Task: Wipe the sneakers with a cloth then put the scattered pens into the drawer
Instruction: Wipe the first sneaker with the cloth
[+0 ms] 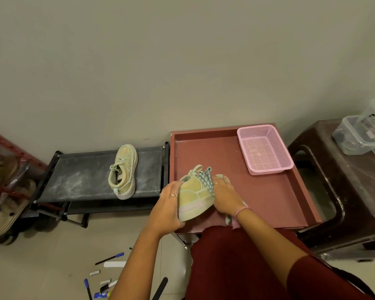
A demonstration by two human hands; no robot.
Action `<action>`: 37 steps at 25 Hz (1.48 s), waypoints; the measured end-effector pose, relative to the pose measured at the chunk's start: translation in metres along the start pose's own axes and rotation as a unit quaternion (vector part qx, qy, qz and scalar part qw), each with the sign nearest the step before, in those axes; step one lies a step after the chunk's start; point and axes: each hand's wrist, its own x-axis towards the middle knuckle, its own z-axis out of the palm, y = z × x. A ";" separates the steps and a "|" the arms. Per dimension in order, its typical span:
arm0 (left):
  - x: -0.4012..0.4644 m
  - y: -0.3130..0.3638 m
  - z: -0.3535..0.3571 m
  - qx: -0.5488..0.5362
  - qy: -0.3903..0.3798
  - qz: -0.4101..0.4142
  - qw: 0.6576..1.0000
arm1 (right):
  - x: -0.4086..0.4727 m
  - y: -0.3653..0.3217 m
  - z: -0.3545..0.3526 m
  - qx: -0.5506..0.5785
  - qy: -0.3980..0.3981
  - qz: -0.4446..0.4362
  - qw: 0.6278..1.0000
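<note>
You've got one sneaker tipped on its side on the red bench, your left hand with its grip curled round the heel, your right hand pressing the checked cloth against the upper. Left of that grip, the second sneaker waits on the shoe rack. Below it the pens lie scattered on the floor, so you look well short of halfway.

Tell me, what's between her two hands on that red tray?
A yellowish sneaker, gripped by the left hand, with a checked cloth pressed against it by the right hand. The head view shows this.
</note>
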 end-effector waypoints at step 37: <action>0.002 0.001 0.002 -0.057 0.027 -0.061 0.996 | -0.060 -0.035 0.009 0.154 -0.046 -0.100 0.982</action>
